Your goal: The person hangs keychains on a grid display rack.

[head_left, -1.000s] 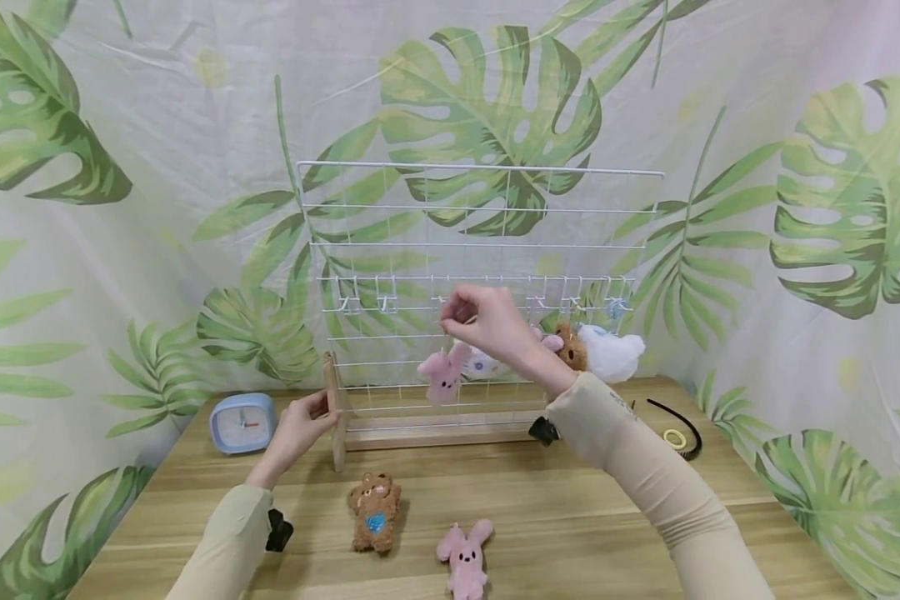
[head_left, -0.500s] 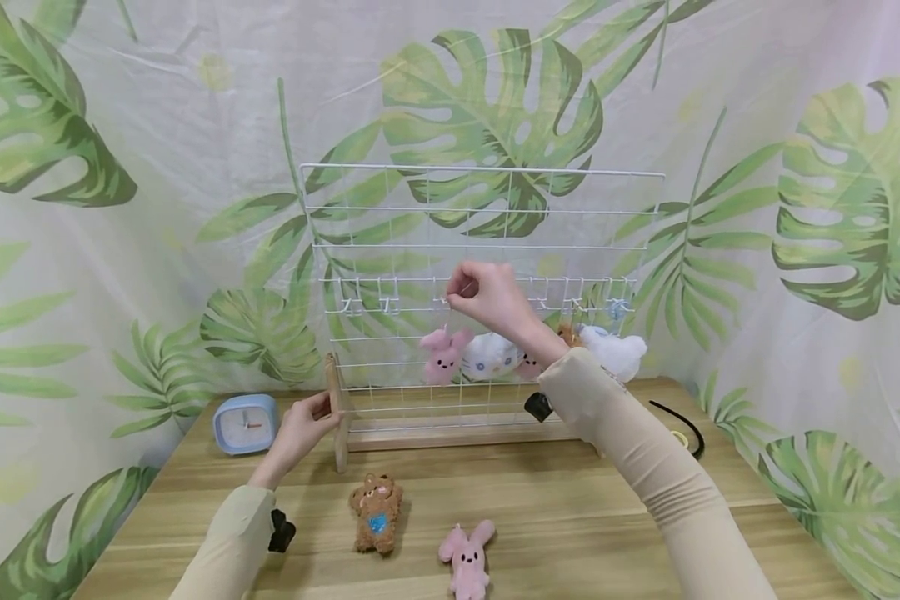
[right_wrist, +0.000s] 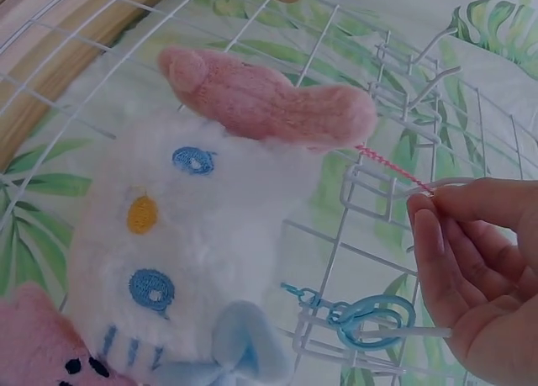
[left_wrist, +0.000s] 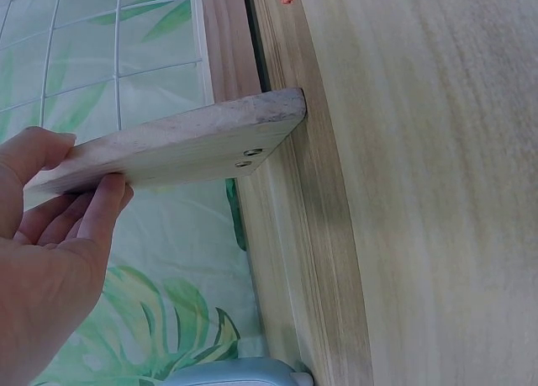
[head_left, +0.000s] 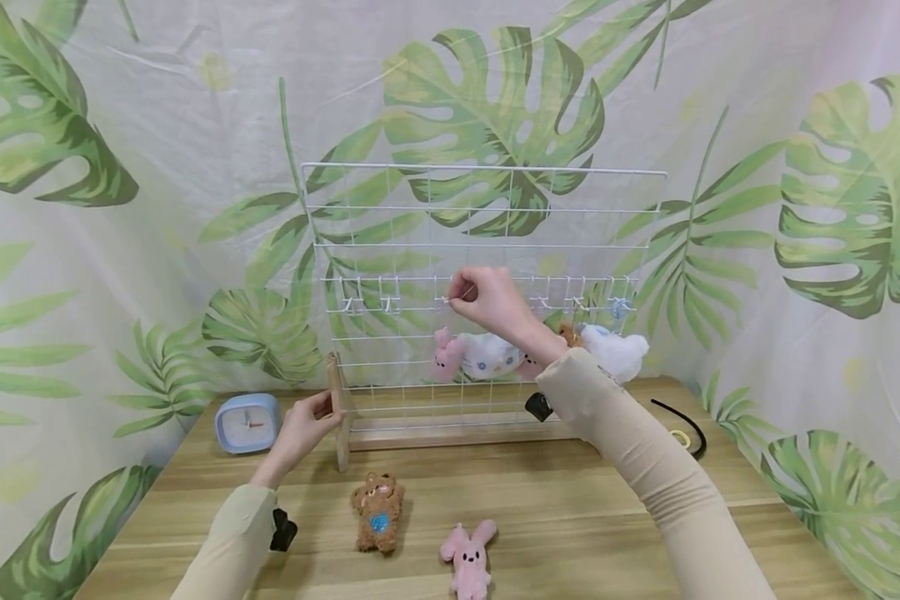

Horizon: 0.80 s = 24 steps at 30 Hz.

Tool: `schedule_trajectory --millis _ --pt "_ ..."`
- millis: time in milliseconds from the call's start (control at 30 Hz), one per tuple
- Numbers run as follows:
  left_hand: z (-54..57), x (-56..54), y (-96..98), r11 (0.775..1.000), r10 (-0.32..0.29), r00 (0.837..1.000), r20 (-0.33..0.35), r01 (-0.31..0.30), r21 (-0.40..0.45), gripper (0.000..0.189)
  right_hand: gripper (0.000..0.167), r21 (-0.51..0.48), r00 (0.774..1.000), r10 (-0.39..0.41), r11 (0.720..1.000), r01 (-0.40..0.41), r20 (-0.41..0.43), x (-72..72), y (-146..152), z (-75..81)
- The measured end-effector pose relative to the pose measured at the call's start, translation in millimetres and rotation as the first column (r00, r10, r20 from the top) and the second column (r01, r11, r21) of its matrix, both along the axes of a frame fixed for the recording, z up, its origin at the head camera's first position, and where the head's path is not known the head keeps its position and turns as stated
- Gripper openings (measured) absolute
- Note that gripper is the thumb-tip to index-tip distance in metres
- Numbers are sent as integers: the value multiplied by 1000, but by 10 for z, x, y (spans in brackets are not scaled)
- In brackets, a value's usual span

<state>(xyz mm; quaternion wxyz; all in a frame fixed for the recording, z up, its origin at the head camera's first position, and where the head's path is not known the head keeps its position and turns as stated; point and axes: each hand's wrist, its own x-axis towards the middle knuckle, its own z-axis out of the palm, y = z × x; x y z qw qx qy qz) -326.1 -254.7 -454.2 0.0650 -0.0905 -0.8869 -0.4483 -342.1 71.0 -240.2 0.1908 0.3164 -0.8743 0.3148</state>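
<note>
My right hand [head_left: 495,307] pinches the pink cord [right_wrist: 395,169] of a pink plush bunny [head_left: 446,357] at a white hook on the wire grid rack [head_left: 420,245]. In the right wrist view the fingertips meet right beside the hook's prong; whether the cord is over it I cannot tell. The bunny hangs against a white plush cat [right_wrist: 193,201], whose blue keyring [right_wrist: 370,323] is on a neighbouring hook. My left hand [left_wrist: 55,243] grips the rack's wooden end board [left_wrist: 185,142] between thumb and fingers.
A brown plush bear [head_left: 378,512] and another pink bunny [head_left: 470,562] lie on the table in front. Left of the rack stands a blue clock [head_left: 247,423]. More plush toys, one fluffy white [head_left: 618,354], hang at the right. A black headband [head_left: 690,425] lies beyond.
My right hand has risen to hook height, lifting the bunny. Over the last half second the bunny has swung slightly right and turned. The left hand keeps its hold on the board.
</note>
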Motion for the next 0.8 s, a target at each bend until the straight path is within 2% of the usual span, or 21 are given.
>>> schedule_trajectory --millis 200,367,500,633,800 --pt "2 -2 -4 1000 4 1000 -3 -4 -3 54 6 -30 1000 22 999 -22 -15 170 57 -33" --pt "-2 6 -18 1000 -7 1000 -12 7 -5 54 2 -3 994 107 994 -107 13 351 29 -226" --pt "-3 7 -31 1000 -7 1000 -6 7 -2 54 4 72 982 185 980 -188 43 430 -92 -529" --pt "-4 4 -26 1000 -4 1000 6 4 2 55 3 142 963 253 954 -264 91 420 -258 -910" --pt "-6 -5 -6 1000 -7 1000 14 7 8 55 7 176 929 266 933 -315 256 337 -469 -1369"
